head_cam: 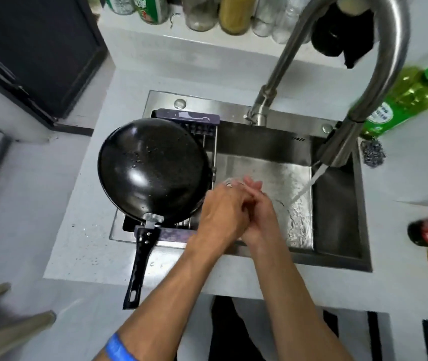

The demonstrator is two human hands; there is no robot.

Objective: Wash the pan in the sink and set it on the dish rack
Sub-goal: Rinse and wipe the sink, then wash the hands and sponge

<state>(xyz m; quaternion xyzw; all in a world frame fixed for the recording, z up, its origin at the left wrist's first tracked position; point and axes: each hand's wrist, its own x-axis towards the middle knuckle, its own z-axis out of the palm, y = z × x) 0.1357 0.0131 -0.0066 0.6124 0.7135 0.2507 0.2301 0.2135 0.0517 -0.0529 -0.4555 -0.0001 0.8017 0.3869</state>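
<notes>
My left hand [222, 213] and right hand [259, 214] are pressed together over the sink [338, 217], fingers [253, 184] interlaced and closed on each other, holding nothing else. Just left of my fingers the black frying pan [153, 168] lies bottom-up on the dish rack [187, 118], its handle [140, 267] sticking out over the bench [77, 230] edge. To the right of my fingers, water streams from the faucet [338, 142] into the basin.
</notes>
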